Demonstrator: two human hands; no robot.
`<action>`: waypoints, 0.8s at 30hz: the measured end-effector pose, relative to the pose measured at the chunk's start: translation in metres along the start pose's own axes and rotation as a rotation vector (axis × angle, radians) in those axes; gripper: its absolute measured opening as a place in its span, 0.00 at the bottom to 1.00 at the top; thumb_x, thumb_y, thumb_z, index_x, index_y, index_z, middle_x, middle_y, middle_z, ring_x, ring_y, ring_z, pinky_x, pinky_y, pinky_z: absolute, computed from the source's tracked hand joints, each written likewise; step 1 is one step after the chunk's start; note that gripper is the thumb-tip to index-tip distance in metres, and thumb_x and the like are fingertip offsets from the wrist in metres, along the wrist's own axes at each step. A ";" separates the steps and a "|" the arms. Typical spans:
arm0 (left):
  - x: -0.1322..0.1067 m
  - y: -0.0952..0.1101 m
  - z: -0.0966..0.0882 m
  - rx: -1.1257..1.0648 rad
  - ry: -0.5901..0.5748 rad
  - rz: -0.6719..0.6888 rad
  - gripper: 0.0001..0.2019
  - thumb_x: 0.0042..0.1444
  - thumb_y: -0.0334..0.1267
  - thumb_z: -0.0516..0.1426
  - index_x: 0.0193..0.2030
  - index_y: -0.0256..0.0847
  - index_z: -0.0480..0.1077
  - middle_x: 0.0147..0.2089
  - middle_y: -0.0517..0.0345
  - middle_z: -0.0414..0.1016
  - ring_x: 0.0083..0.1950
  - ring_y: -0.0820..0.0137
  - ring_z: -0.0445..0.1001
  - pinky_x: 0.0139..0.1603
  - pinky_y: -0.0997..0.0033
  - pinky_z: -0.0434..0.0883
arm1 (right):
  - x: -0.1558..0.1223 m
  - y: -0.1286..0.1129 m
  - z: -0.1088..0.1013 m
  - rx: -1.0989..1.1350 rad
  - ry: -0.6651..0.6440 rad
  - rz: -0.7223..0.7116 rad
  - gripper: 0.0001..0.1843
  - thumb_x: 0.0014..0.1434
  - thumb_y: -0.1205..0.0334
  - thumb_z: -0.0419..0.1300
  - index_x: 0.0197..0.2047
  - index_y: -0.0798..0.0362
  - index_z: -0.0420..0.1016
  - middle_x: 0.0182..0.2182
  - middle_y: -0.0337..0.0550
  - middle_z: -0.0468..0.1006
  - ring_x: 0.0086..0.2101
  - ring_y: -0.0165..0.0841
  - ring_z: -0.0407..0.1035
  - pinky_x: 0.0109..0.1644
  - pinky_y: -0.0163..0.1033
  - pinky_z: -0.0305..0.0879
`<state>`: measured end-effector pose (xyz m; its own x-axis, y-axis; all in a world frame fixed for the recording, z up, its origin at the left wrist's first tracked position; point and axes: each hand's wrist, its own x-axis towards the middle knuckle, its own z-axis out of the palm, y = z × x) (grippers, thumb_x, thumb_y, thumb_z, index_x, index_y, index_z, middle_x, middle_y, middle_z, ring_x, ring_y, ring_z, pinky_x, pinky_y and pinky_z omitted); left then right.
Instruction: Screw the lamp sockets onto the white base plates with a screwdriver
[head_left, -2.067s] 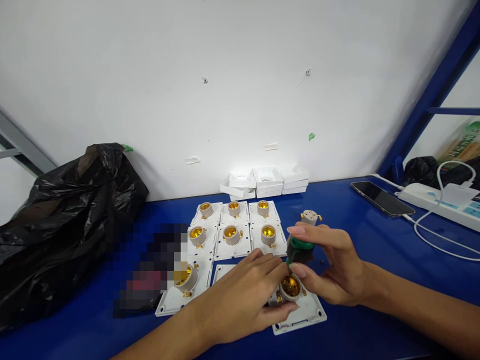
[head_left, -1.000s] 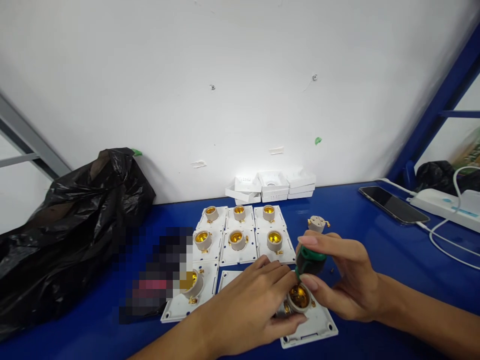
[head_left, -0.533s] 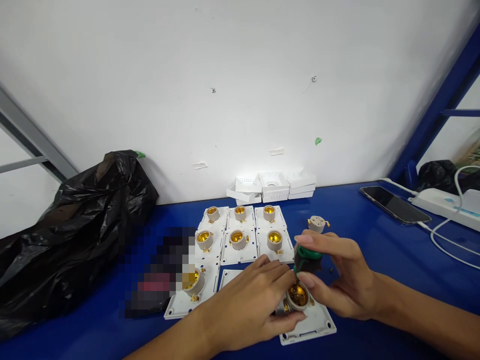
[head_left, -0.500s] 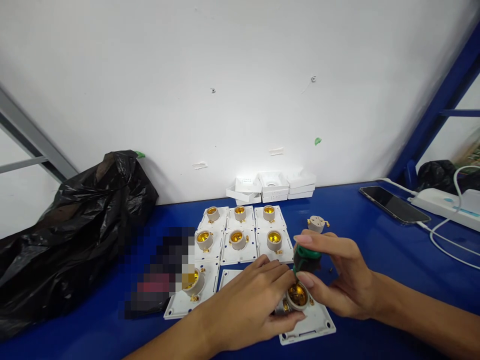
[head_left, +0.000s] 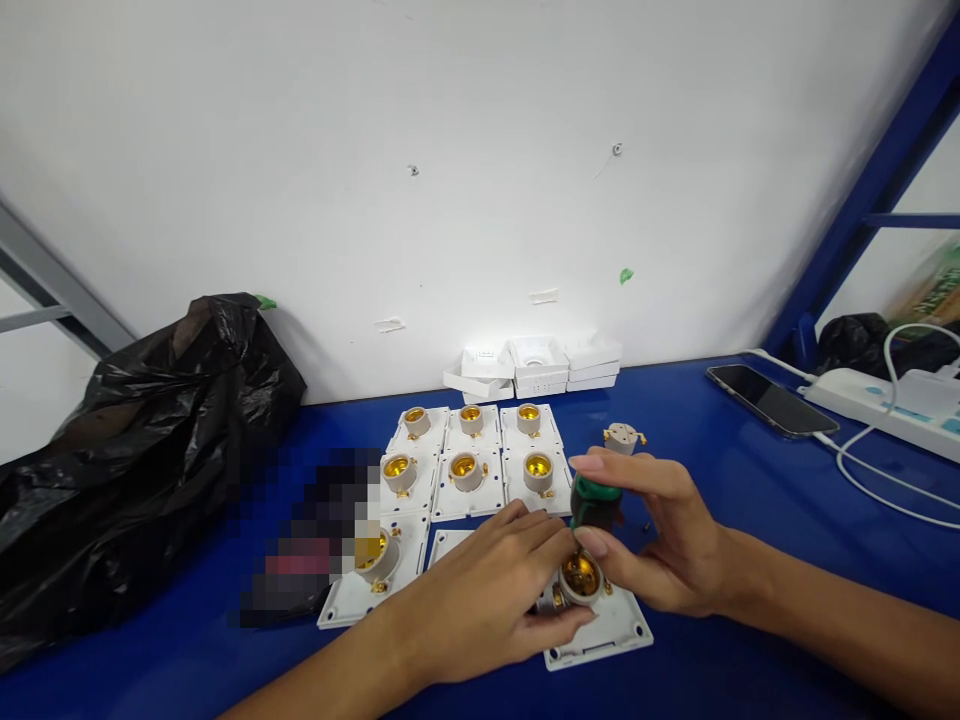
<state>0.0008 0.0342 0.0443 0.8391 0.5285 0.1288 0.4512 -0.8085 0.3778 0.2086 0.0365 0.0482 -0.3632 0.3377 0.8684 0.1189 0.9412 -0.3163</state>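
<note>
Green and black, the short screwdriver (head_left: 595, 500) stands straight up in the person's right hand (head_left: 664, 550). The fingers and thumb are closed tight round its fat handle. Its tip goes down into the gold inside of a lamp socket (head_left: 579, 578). The tip itself is hidden, so one cannot tell if it sits on a screw.

The socket sits on a white plate (head_left: 611, 632), which lies flat on the blue table (head_left: 720, 470), close to the person. The left hand (head_left: 487, 600) lies over the plate's left side, with thumb and fingers pinched on the socket's wall to hold it.

The step in hand looks like work with the screwdriver deep inside the socket. A turn of the tool would call for a straight handle, a soft push down, and a left hand that stops the plate from sliding.

Behind the hands lie more white plates with sockets (head_left: 465, 468) in neat rows. A loose socket (head_left: 621, 436) sits just past the right hand. A black bag (head_left: 135, 440) is far to the left, and a phone (head_left: 761, 398) is far to the right.
</note>
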 end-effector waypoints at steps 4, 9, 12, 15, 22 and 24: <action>0.000 0.000 0.000 -0.006 -0.001 -0.004 0.11 0.64 0.40 0.68 0.46 0.43 0.70 0.46 0.55 0.79 0.50 0.56 0.79 0.61 0.52 0.73 | 0.000 0.000 0.000 0.034 0.005 -0.008 0.36 0.67 0.71 0.59 0.74 0.44 0.56 0.30 0.34 0.74 0.25 0.33 0.66 0.25 0.38 0.66; 0.000 -0.001 0.000 -0.009 0.001 0.021 0.13 0.66 0.40 0.66 0.53 0.42 0.71 0.52 0.53 0.80 0.56 0.56 0.78 0.66 0.51 0.70 | 0.001 -0.002 0.000 0.086 -0.002 0.014 0.39 0.66 0.72 0.60 0.75 0.40 0.55 0.31 0.35 0.76 0.25 0.33 0.68 0.25 0.38 0.67; 0.001 -0.002 0.001 -0.018 0.004 0.034 0.14 0.66 0.40 0.66 0.54 0.41 0.71 0.56 0.51 0.79 0.59 0.55 0.78 0.69 0.52 0.68 | 0.002 -0.002 0.000 0.071 0.002 0.015 0.39 0.66 0.73 0.60 0.75 0.40 0.56 0.31 0.34 0.77 0.25 0.33 0.68 0.25 0.37 0.68; 0.001 -0.002 0.000 -0.028 0.006 0.029 0.12 0.66 0.39 0.67 0.51 0.41 0.71 0.55 0.51 0.80 0.59 0.55 0.78 0.69 0.51 0.68 | 0.003 -0.001 0.000 0.073 0.000 0.001 0.38 0.66 0.73 0.60 0.75 0.42 0.56 0.30 0.35 0.77 0.25 0.32 0.68 0.25 0.36 0.68; 0.001 0.001 -0.002 -0.029 -0.005 0.019 0.12 0.65 0.37 0.67 0.51 0.41 0.71 0.53 0.52 0.79 0.58 0.56 0.78 0.68 0.53 0.68 | 0.002 0.000 0.000 0.079 -0.008 -0.005 0.40 0.65 0.73 0.61 0.75 0.41 0.55 0.32 0.36 0.79 0.25 0.34 0.68 0.25 0.38 0.67; 0.001 0.001 -0.002 -0.026 -0.004 0.016 0.09 0.66 0.38 0.66 0.48 0.42 0.71 0.52 0.53 0.79 0.55 0.57 0.79 0.66 0.54 0.70 | 0.003 0.000 -0.001 0.073 -0.013 -0.004 0.40 0.65 0.73 0.61 0.75 0.41 0.55 0.32 0.36 0.79 0.25 0.34 0.69 0.26 0.38 0.68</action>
<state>0.0015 0.0347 0.0460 0.8474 0.5146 0.1308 0.4300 -0.8096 0.3996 0.2083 0.0374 0.0510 -0.3754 0.3331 0.8649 0.0495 0.9391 -0.3402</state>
